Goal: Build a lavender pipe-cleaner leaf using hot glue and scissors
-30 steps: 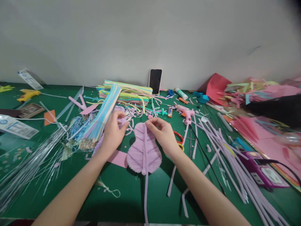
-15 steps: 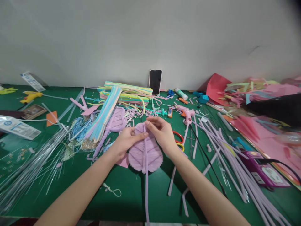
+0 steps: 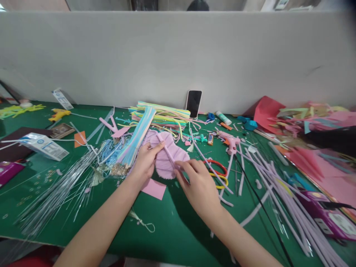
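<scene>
Head cam: L hand (image 3: 146,159) is closed on the lilac leaf pc (image 3: 166,168), thumb on its lilac strip (image 3: 169,151); R hand (image 3: 198,183) has thumb & fingers pinched at the strip's lower end. Pc is nearer me than the phone (image 3: 194,104), a bit L of it, tilted; can't tell if it touches the table (image 3: 178,230). Behind the phone, the grey partition (image 3: 178,55) bounds the far side; table's near edge runs well this side of it. Most open room: green top straight toward me from the phone, btwn my forearms. In the way, nearer me than the phone: pink card (image 3: 154,188) & tassel (image 3: 139,218) to its L; scissors (image 3: 219,181) R of it, just beside my R hand, w/ a loose lilac stem across the handles; pink glue gun (image 3: 229,141) also R, its black cord (image 3: 261,207) running toward me. Further R: lilac stems (image 3: 289,207), lots. L of phone: pastel stem bundle (image 3: 141,129), then silver wires (image 3: 61,185), nearer me.
</scene>
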A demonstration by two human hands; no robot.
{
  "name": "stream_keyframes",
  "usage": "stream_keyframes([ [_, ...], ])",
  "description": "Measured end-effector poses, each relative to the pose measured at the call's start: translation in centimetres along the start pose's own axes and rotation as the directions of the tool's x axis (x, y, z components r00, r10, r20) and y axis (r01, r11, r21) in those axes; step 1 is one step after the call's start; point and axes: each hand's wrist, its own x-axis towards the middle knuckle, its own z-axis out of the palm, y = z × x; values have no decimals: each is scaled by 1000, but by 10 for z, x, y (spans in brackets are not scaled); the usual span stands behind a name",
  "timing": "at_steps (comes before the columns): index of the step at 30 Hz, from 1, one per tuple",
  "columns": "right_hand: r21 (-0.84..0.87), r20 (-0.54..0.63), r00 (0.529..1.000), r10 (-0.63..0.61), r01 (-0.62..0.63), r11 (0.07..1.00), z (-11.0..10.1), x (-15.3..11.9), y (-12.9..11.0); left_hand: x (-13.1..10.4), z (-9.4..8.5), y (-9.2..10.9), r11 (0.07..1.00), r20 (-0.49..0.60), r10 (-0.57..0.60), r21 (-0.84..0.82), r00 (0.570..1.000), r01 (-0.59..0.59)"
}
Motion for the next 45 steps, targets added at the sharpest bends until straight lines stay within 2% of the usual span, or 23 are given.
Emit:
stream_keyframes([
  [3, 2, 54, 998, -9, 9, 1000, 6, -3, -1, 0, -1, 0, 1000, -8, 17, -6, 1000, -17],
  [10, -149, 147, 985, -90, 112, 982, 12, -13, -4, 3, -2, -1, 1000, -49, 2, -8, 999, -3],
  [19, -149, 238, 971, -25, 62, 987, 15, -32, -4, 14, -9, -11, 999, -64, -37, 37, 997, 39],
  [28, -177, 298, 954, 26, 28, 984, 9, -38, -6, 18, -13, -12, 993, -21, -68, 96, 997, 69],
  [40, -152, 214, 977, 9, 24, 988, 9, -50, -3, 23, -16, -13, 993, -38, -58, 103, 998, 62],
  [45, -196, 223, 974, 35, 9, 981, -2, -41, -5, 21, -16, -11, 991, -26, -47, 124, 999, 50],
])
